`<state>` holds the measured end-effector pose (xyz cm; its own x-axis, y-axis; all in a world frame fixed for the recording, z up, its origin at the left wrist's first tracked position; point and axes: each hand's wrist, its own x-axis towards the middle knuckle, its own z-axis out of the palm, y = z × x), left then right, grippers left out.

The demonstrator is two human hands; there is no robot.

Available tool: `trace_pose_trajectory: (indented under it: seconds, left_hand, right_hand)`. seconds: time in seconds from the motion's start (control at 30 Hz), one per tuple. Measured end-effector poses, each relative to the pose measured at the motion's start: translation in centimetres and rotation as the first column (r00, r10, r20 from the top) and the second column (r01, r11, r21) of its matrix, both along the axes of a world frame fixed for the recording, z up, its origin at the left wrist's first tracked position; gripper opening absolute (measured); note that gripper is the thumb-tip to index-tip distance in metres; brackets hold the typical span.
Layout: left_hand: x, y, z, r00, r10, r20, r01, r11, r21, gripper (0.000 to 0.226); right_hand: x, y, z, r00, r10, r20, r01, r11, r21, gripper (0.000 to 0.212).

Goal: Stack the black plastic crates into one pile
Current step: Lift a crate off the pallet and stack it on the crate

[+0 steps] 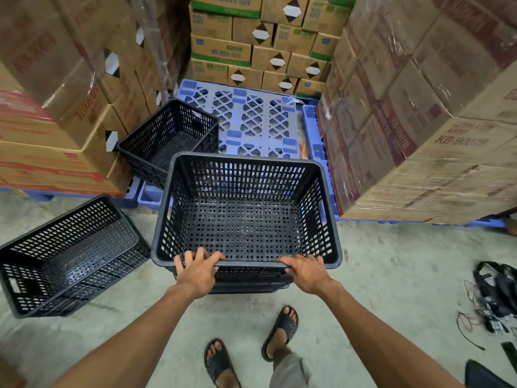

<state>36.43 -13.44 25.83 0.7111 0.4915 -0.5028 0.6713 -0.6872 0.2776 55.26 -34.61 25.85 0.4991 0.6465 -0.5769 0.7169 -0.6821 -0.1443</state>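
A pile of nested black plastic crates stands on the floor in front of me; its top crate [246, 191] is upright and empty. My left hand [197, 266] and my right hand [306, 271] both grip the near rim of that top crate, fingers curled over the edge. A second black crate [72, 256] lies on the floor to the left, tilted. A third black crate [170, 138] sits farther back on the left, on the edge of a blue pallet, leaning against cartons.
Stacked cardboard cartons [419, 107] wall in the left, back and right. A blue plastic pallet [251, 119] lies behind the pile. Cables and a black bag [495, 298] lie on the concrete floor at the right. My sandalled feet [279, 331] stand just behind the pile.
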Motion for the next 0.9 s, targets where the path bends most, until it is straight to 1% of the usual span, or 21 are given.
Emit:
trace_pose_trajectory:
  seconds: [0.3, 0.4, 0.5, 0.6, 0.67, 0.77, 0.9]
  left_hand:
    - [0.0, 0.1, -0.4, 1.0, -0.011, 0.015, 0.01, 1.0, 0.006, 0.032]
    - [0.3, 0.5, -0.4, 0.999, -0.04, 0.02, 0.039, 0.998, 0.039, 0.034]
    - [1.1, 0.5, -0.1, 0.997, -0.08, -0.015, 0.081, 0.994, 0.069, 0.031]
    - [1.1, 0.0, -0.1, 0.996, -0.091, -0.023, 0.092, 0.993, 0.072, 0.03]
    - [0.8, -0.2, -0.6, 0.996, -0.087, 0.001, 0.087, 0.994, 0.073, 0.03]
    - [0.6, -0.6, -0.7, 0.996, -0.084, 0.007, 0.083, 0.994, 0.077, 0.029]
    - [1.0, -0.5, -0.7, 0.997, -0.082, 0.001, 0.082, 0.995, 0.064, 0.029]
  right_hand:
    - [-0.2, 0.0, -0.1, 1.0, -0.015, -0.019, 0.016, 0.999, 0.033, 0.039]
    - [-0.5, -0.7, -0.5, 0.999, -0.03, -0.04, 0.032, 0.998, 0.052, 0.037]
    - [-0.3, -1.7, -0.5, 0.996, -0.041, -0.084, 0.046, 0.997, 0.055, 0.039]
    - [0.3, -2.0, -0.1, 1.0, 0.02, 0.009, -0.02, 0.997, 0.07, 0.04]
    - [0.7, -2.0, -0.1, 0.994, 0.075, 0.076, -0.081, 0.993, 0.084, 0.04]
    - [1.3, -2.5, -0.2, 0.984, 0.131, 0.124, -0.141, 0.987, 0.08, 0.04]
    - [1.6, -2.6, -0.6, 0.972, 0.154, 0.176, -0.17, 0.982, 0.085, 0.039]
